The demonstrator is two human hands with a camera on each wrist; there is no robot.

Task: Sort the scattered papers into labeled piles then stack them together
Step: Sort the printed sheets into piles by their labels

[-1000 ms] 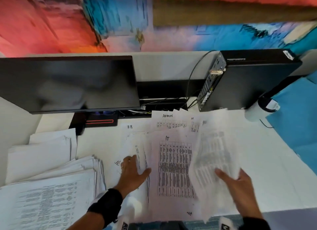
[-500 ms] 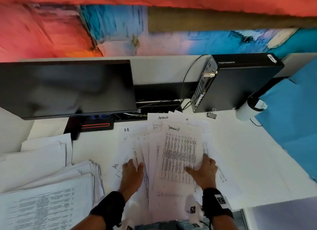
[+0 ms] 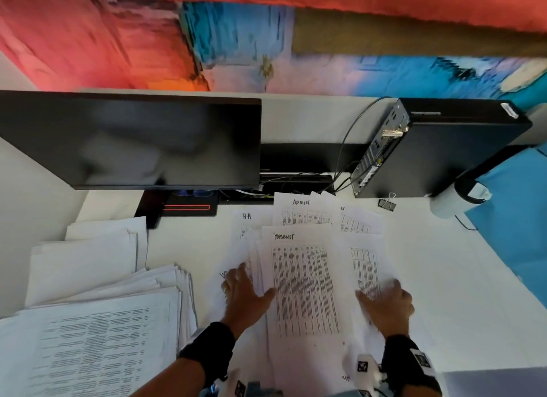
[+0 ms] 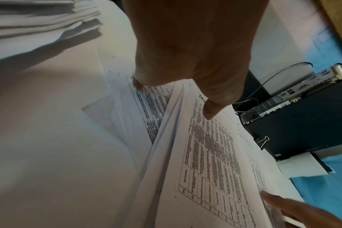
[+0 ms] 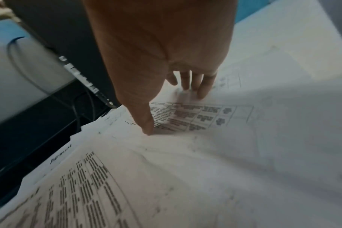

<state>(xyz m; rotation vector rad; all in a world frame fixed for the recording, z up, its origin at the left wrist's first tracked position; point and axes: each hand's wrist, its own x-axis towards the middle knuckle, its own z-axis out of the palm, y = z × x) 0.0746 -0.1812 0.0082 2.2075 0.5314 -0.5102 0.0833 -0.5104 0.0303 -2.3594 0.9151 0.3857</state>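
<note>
Printed sheets lie fanned on the white desk. On top is a sheet headed in handwriting, perhaps "Tasklist". Behind it show sheets headed ADMIN and H-R. My left hand lies flat on the sheets left of the top one, its thumb on that sheet's left edge. My right hand lies flat on the sheet to the right, where straight fingers and thumb press the paper. Neither hand lifts a sheet.
A thick pile of printed paper and blank sheets fill the desk's left. A dark monitor stands behind, a black mini PC at back right with a binder clip in front. A blue surface borders the right.
My right hand held a sheet in the air, laid it on top of the fanned papers, then slid off to the right. My left hand stayed on the papers.
</note>
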